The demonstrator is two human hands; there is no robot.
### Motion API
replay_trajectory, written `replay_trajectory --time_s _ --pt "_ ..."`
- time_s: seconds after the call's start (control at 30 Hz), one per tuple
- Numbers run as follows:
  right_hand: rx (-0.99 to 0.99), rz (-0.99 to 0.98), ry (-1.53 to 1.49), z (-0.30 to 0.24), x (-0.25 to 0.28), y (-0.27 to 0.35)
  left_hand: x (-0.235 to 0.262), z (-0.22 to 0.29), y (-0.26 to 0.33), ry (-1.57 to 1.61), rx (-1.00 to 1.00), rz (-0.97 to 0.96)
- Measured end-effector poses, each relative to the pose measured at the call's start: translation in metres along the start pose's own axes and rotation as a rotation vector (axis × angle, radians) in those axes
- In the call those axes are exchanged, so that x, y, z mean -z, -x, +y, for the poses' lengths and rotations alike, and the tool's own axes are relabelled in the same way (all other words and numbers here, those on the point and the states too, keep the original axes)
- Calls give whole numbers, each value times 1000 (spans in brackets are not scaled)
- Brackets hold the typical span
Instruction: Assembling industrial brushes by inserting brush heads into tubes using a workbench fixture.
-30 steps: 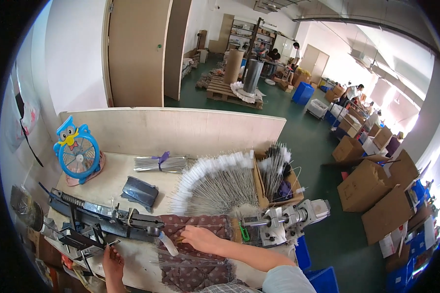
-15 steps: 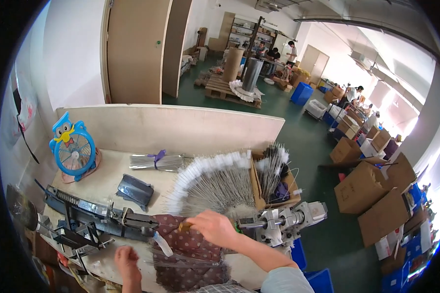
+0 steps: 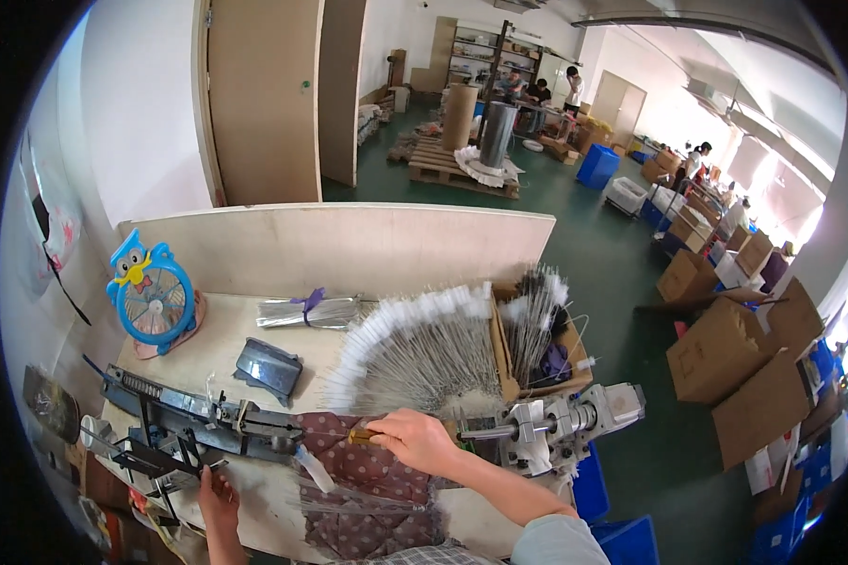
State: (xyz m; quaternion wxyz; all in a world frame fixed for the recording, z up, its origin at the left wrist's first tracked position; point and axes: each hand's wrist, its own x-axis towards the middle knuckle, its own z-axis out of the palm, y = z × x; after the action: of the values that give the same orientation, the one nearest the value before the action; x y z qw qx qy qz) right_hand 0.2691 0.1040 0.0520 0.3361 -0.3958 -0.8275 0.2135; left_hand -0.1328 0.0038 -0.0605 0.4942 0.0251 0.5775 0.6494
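The left hand (image 3: 219, 497) is cut off at the wrist by the lower edge. What the right hand's (image 3: 415, 441) fingers (image 3: 379, 435) pinch is too small to identify. The counter's (image 3: 224, 350) near edge runs out of frame.

A factory workshop: green floor, wooden pallets (image 3: 452, 169) and shelving (image 3: 485, 52) at upper centre, stacked cardboard boxes (image 3: 725, 348) on the right, blue bins (image 3: 597, 166), and a bench machine (image 3: 565, 428) at the counter's (image 3: 217, 344) lower-centre edge.
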Motion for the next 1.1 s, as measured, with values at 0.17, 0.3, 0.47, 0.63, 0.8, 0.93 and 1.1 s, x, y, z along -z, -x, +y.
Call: replay_trajectory --time_s 0.17,0.3,0.47,0.63,0.8,0.93,1.1 --pt "-5 15 30 -1 4 8 6 5 0 44 -6 72" --pt "-77 -24 47 -6 12 9 11 3 -4 73 10 43" --pt "-95 -13 72 -8 12 7 -1 0 7 54 -56 123" --pt "-128 -64 46 -6 18 5 -39 -25 52 -23 -281 -185" --pt "-222 -127 -86 0 25 5 -168 -44 136 -110 47 -553" --pt "-223 -147 -150 1 28 5 -203 -73 128 -154 -20 -647" --pt "-330 -162 -361 4 31 8 -211 -85 130 -232 -104 -738"
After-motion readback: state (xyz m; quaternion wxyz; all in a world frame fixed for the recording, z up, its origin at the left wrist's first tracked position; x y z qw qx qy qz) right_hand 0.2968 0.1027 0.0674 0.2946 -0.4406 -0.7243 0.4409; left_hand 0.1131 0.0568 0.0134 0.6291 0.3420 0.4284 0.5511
